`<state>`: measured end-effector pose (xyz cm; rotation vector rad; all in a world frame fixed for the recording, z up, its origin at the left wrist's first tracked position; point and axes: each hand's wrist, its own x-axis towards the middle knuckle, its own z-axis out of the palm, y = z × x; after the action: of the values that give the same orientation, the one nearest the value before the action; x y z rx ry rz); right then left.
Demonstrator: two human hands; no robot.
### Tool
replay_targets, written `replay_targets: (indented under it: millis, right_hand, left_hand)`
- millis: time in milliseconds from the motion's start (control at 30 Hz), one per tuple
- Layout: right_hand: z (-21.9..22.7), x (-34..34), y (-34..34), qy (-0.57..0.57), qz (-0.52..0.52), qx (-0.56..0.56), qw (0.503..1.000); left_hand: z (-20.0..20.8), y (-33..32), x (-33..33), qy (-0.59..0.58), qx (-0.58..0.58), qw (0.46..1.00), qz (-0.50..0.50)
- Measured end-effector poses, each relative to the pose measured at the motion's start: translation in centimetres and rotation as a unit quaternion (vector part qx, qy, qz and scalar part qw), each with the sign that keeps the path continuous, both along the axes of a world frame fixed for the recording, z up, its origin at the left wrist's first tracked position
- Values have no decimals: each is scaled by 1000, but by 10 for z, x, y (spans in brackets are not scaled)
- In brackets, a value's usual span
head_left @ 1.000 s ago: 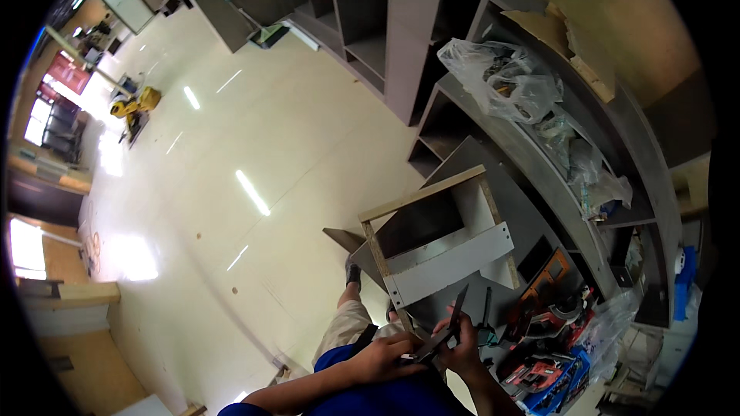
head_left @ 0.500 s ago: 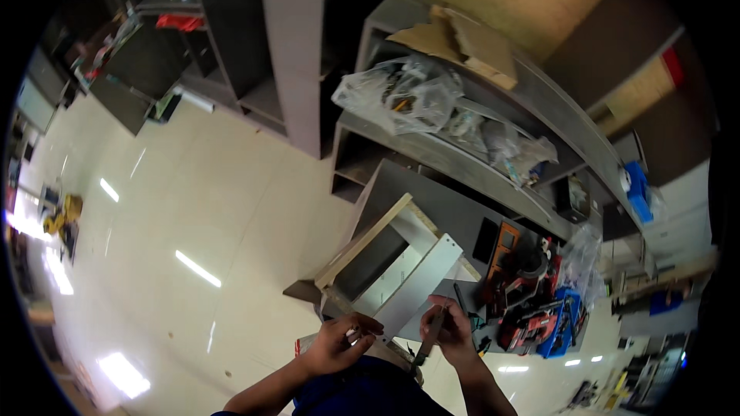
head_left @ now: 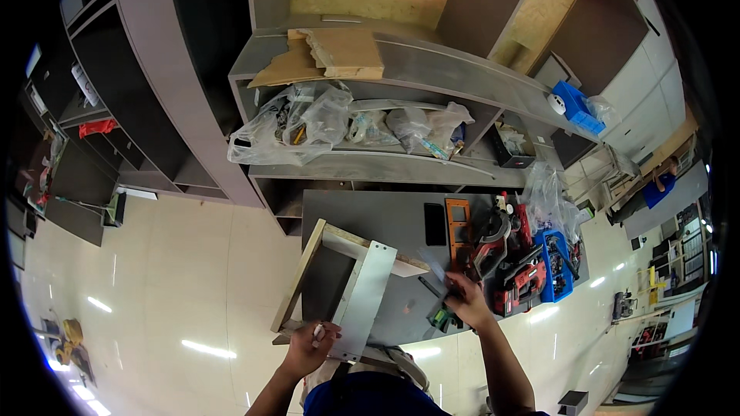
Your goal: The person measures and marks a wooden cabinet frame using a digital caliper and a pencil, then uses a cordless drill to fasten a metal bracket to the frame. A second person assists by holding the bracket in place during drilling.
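The left hand's fingers (head_left: 314, 345) are curled nearly closed around a small white stick (head_left: 318, 332), of which only a short piece shows. The right hand's fingers (head_left: 456, 283) are pinched on a thin flat strip (head_left: 434, 265), blurred, which points toward eleven o'clock. At one o'clock from the left hand is a wooden box frame (head_left: 296, 283), tilted, with a white board (head_left: 364, 304) running along its near side; whether the hand touches that board I cannot tell. The frame rests on a grey table (head_left: 370, 206). Just beside the right hand, at eight o'clock, lies a green tool (head_left: 442, 317). From that same hand, a black slab (head_left: 435, 225) lies at eleven o'clock, an orange frame (head_left: 459, 233) at twelve, a red saw (head_left: 491, 245) at one, and a blue bin (head_left: 556, 277) between two and three. Farther out, at twelve o'clock from the left hand, a clear plastic bag (head_left: 289, 125) sits on a shelf, with torn cardboard (head_left: 347, 54) above it. Well away at two o'clock from the right hand is a person in blue (head_left: 657, 191).
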<state>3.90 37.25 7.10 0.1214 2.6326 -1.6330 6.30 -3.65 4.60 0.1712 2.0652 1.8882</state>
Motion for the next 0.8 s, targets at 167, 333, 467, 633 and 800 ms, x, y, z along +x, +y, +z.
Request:
replay_targets:
  millis: [167,333,467,633,800]
  right_hand:
    - [-32,-67,-14,21,73,72,994]
    - [-47,-98,-45,-8,154,11,988]
    - [-60,-85,-67,-277,195,-401,851]
    - [-87,-45,-84,-419,358,-482,681]
    - [-75,-38,-68,-541,249,-561,574]
  left_hand:
    - [-2,34,-14,34,-26,997,57]
    - [-2,79,-4,20,-68,986,153]
    - [21,121,-4,-14,56,965,257]
    - [27,149,-9,-57,159,946,275]
    - [13,157,-11,-19,77,943,324]
